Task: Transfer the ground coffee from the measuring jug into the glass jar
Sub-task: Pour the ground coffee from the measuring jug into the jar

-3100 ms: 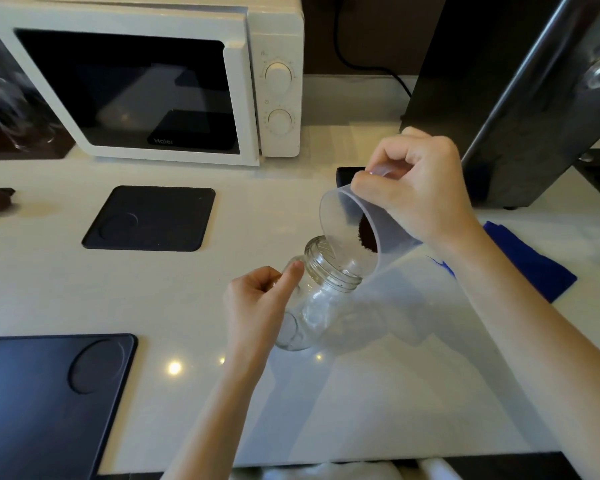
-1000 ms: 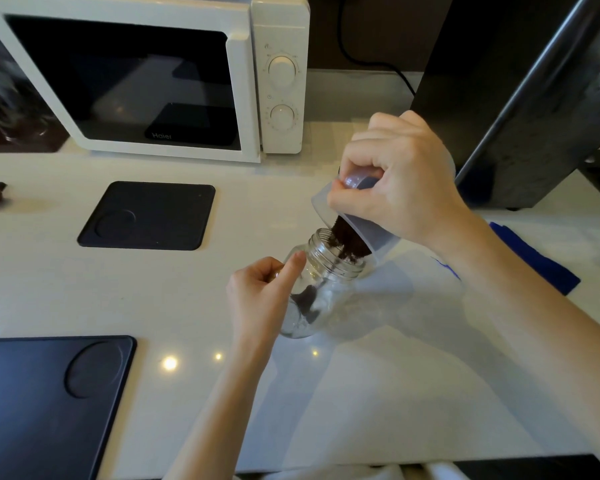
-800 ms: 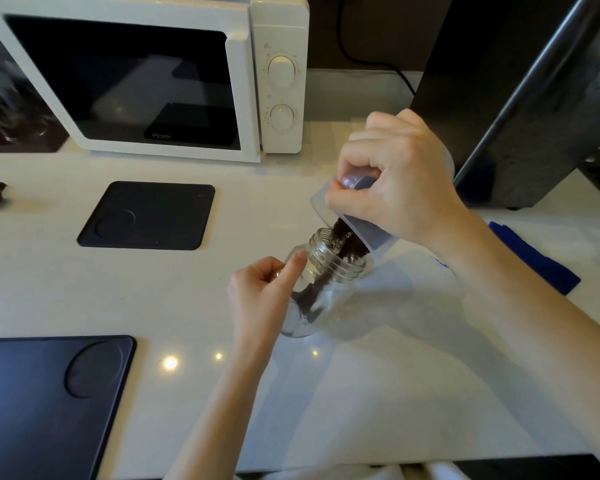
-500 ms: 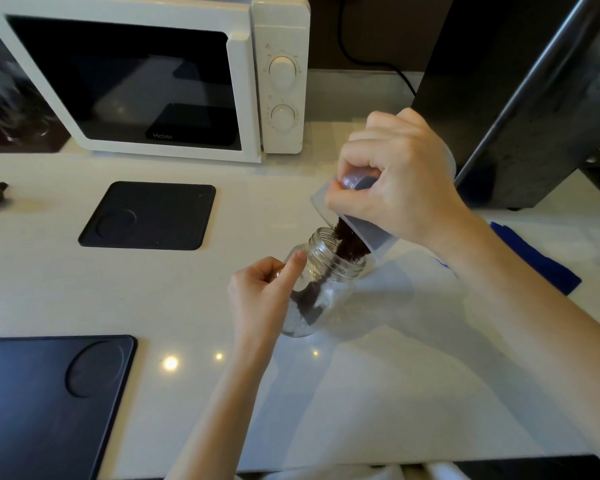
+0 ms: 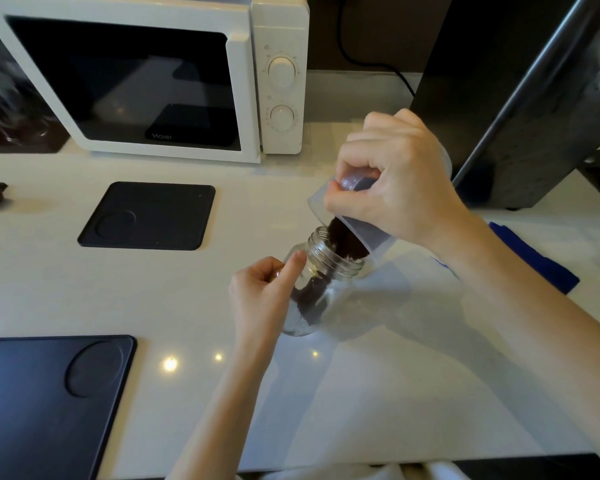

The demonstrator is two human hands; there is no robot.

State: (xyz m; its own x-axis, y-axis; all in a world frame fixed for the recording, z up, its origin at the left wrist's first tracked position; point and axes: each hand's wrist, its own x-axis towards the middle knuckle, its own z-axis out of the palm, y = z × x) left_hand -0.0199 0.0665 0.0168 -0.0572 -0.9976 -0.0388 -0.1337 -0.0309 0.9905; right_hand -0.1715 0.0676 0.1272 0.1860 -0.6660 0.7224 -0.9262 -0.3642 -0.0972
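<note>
The left hand (image 5: 262, 296), closed around the glass jar (image 5: 314, 289), hides its side; the right hand (image 5: 395, 188) grips the tipped measuring jug (image 5: 371, 230). More ground coffee (image 5: 312, 296) fills the jar than before.

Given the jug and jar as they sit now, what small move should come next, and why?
Probably tip the measuring jug slightly steeper with the right hand: ground coffee still crowds its lip at the glass jar mouth, which the left hand steadies.
</note>
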